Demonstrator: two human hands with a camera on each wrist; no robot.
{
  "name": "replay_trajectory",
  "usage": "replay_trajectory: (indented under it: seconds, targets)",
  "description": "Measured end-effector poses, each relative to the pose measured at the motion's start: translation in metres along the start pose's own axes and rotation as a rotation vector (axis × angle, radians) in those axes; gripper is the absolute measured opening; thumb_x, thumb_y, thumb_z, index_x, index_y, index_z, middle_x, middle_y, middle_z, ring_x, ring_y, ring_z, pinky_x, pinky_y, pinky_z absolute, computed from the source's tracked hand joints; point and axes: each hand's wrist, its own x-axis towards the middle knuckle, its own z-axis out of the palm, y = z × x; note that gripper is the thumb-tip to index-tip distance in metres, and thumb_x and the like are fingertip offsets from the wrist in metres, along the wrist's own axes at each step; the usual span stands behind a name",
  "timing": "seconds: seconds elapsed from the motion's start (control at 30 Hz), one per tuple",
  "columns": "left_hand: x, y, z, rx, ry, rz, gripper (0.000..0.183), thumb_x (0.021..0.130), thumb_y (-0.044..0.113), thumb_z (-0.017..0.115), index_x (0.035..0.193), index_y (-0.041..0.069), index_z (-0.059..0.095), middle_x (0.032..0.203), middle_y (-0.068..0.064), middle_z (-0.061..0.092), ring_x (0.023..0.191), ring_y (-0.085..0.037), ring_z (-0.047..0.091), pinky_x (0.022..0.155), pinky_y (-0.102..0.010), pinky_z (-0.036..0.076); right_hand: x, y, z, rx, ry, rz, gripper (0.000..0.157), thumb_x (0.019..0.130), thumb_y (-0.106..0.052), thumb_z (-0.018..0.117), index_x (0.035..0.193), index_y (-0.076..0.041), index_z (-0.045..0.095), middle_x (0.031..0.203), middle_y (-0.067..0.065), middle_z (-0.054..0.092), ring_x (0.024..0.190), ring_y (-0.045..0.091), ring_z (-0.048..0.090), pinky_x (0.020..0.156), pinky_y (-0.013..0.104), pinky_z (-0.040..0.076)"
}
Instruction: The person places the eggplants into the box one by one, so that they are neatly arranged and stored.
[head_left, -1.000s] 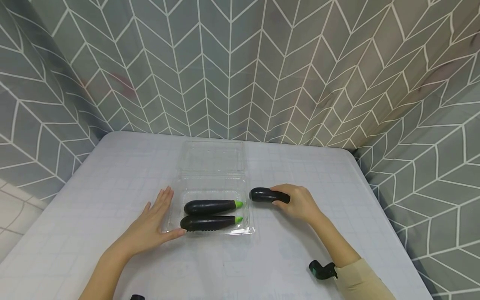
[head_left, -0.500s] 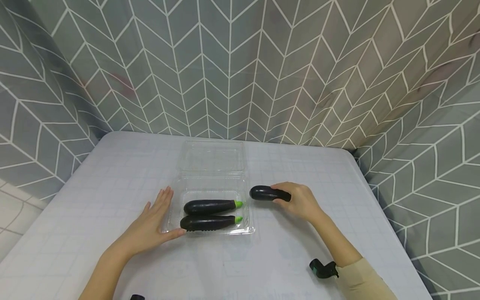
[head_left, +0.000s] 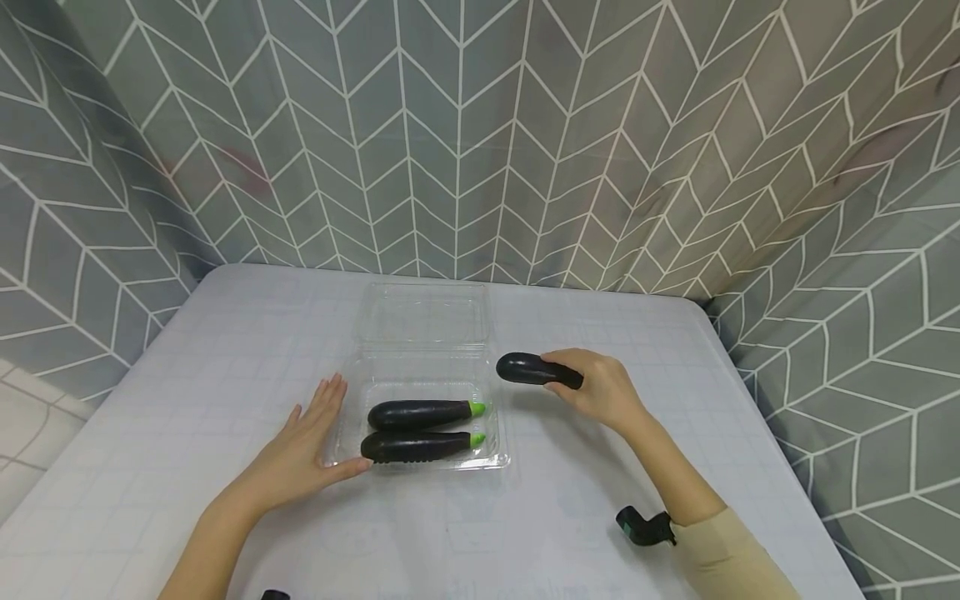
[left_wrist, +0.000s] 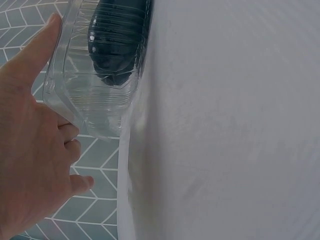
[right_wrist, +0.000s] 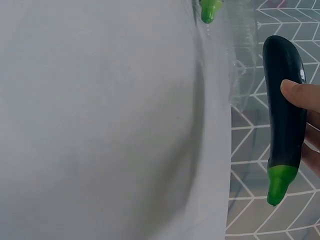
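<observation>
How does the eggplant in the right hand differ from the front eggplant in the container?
The held eggplant is above the table; the front eggplant lies inside the container. In the head view, the right hand hides the held eggplant's green tip, while the front eggplant's shows. Both are dark and long.

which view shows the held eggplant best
The right wrist view: the held eggplant shows nearly whole, green stem included. The head view shows its dark body, the right hand hiding the stem; the left wrist view misses it.
</observation>
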Motion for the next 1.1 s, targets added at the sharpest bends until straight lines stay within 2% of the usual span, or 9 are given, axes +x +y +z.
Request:
replay_trajectory:
  seconds: [0.67, 1.1]
  targets:
    - [0.0, 0.0, 0.0, -0.009, -0.002, 0.002, 0.115, 0.075, 0.061, 0.071, 0.152, -0.002, 0.014, 0.159, -0.019, 0.01, 0.145, -0.037, 0.008, 0.11, -0.065, 0.011, 0.033, -0.031, 0.003, 0.035, 0.056, -0.135, 0.039, 0.07, -0.013, 0.086, 0.107, -0.008, 0.073, 0.102, 0.005, 0.073, 0.096, 0.022, 0.068, 0.082, 0.037, 0.055]
    - [0.0, -0.001, 0.001, -0.005, 0.001, 0.0, 0.115, 0.075, 0.06, 0.072, 0.152, -0.002, 0.013, 0.159, -0.02, 0.01, 0.145, -0.037, 0.009, 0.11, -0.065, 0.011, 0.046, -0.049, 0.006, 0.063, 0.075, -0.207, 0.038, 0.072, -0.014, 0.085, 0.108, -0.009, 0.073, 0.102, 0.005, 0.073, 0.096, 0.02, 0.068, 0.082, 0.035, 0.055]
